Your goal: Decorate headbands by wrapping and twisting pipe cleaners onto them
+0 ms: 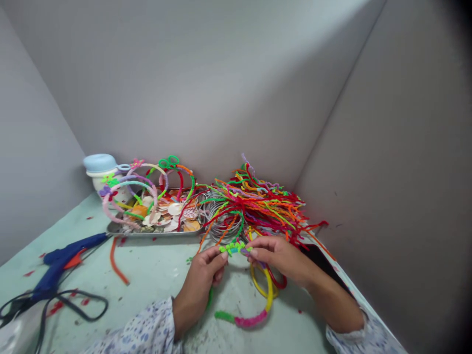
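Observation:
A headband [251, 321] wrapped in fuzzy pipe cleaner, with yellow, pink, green and purple stretches, hangs between my hands above the table. Bright green looped petals [231, 248] run along its top, beside a bit of blue. My left hand [202, 273] pinches the petals' left end, fingers closed. From the other side, my right hand [275, 253] grips the purple stretch between thumb and fingers. Below the left hand a green end of the band shows. Behind the headband lie a yellow ring [258, 282] and a red fuzzy loop [279, 281], both partly hidden.
Finished headbands [129, 196] stand in a metal tray [155, 234] of shells. Silver hoops [221, 214] and a pipe-cleaner heap [265, 201] lie at the back. A blue glue gun [55, 268] with black cord, an orange pipe cleaner [117, 265] and a lidded container [101, 172] are at left.

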`<state>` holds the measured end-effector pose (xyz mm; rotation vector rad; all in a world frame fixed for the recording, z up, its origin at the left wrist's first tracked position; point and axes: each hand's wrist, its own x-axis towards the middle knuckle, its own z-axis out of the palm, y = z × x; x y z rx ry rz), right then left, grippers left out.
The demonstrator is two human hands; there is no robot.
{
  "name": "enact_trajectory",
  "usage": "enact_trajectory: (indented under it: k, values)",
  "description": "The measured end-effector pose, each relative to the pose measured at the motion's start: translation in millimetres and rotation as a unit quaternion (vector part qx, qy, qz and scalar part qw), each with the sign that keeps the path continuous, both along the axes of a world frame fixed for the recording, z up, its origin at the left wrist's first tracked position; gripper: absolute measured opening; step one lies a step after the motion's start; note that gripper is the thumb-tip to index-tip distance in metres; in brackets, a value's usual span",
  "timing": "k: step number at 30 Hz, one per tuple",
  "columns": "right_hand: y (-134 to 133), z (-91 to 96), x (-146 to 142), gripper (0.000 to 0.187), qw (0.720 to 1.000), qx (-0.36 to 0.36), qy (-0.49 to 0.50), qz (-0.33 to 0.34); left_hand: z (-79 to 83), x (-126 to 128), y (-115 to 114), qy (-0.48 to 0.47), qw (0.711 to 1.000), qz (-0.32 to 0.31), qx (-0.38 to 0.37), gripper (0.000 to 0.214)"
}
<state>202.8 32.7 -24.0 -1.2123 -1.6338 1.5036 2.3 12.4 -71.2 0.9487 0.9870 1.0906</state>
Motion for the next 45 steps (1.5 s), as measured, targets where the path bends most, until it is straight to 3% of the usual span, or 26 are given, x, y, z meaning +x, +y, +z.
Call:
enact_trajectory:
  k: [5,10,12,14,15,22,28,32,36,43,45]
  values:
    - [7,5.4,7,0.034,0.997,0.058,0.028,-0.037,13.7,3,-16,-0.014,0.999,-0.038,-0.01,0.026]
    - [16,-2.9,-27,0.024,0.978,0.185,-0.094,-0.008,24.8,6,-46,-0.037,0.994,-0.092,-0.033,0.027]
    - [19,-7.4,-49,0.023,0.946,0.258,-0.193,0.036,24.2,6,-54,-0.04,0.993,-0.107,-0.037,0.028]
    - [22,-11.8,-70,0.023,0.878,0.346,-0.323,0.074,21.5,5,-58,-0.041,0.992,-0.116,-0.041,0.029]
    - [24,-13.9,-79,0.022,0.863,0.357,-0.348,0.079,19.8,5,-59,-0.044,0.991,-0.116,-0.043,0.03]
    - [39,-23.8,-117,0.025,0.803,0.393,-0.438,0.095,11.6,-2,-55,-0.047,0.994,-0.095,-0.041,0.025]
    - [46,-35.4,-125,0.023,0.778,0.409,-0.461,0.124,8.4,-3,-52,-0.038,0.994,-0.096,-0.027,0.024]
    - [45,-37.7,-125,0.021,0.789,0.407,-0.442,0.125,8.5,-1,-53,-0.029,0.995,-0.093,-0.017,0.024]
    - [43,-30.9,-119,0.017,0.827,0.388,-0.397,0.093,7.7,-1,-54,-0.014,0.996,-0.088,-0.009,0.023]
    - [24,-16.4,-60,0.023,0.915,0.3,-0.269,0.03,5.3,-2,-47,0.0,0.998,-0.059,-0.014,0.027]
    - [17,-10.4,-44,0.019,0.976,0.189,-0.112,0.008,5.4,-2,-44,0.01,0.999,-0.049,-0.01,0.028]
